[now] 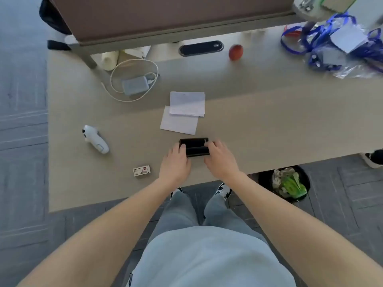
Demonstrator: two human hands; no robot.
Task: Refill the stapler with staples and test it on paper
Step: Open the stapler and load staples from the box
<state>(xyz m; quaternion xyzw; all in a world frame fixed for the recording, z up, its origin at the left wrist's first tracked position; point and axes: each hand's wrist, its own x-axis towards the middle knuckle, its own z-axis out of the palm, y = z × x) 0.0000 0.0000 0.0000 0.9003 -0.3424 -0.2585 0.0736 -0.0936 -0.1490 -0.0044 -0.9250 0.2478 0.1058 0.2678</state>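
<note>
left hand (176, 160): fingers grip stapler (193, 147) left end | right hand (220, 157): fingers grip right end | stapler on surface (269, 125) | paper (183, 111) just behind | staple box (141, 171) left

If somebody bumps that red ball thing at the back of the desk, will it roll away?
Probably yes. The red ball looks round and sits free on the flat desk, nothing touching it, so a nudge would likely send it rolling. It might be a fruit rather than a ball; too blurred to tell. The divider behind it would likely stop a backward roll.
</note>
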